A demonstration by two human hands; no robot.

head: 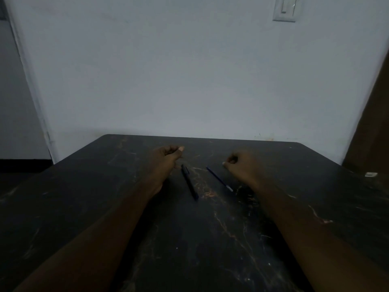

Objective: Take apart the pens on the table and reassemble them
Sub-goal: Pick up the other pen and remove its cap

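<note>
Two pens lie on the dark table [189, 239] between my hands. The black pen [189, 182] lies slanted, its clip end toward the far side. To its right rests the thinner blue pen [219, 179], with a pale tip pointing toward me. My left hand [166, 158] hovers just left of the black pen's far end, fingers curled in, with nothing visible inside. Just right of the blue pen's far end is my right hand [240, 163], also curled into a loose fist and holding nothing that I can see. Neither hand touches a pen.
A pale wall stands right behind the table's far edge, with a light switch [287, 8] high on the right. A small white object [371, 174] lies at the table's right edge. A brown panel [374, 127] rises at the far right.
</note>
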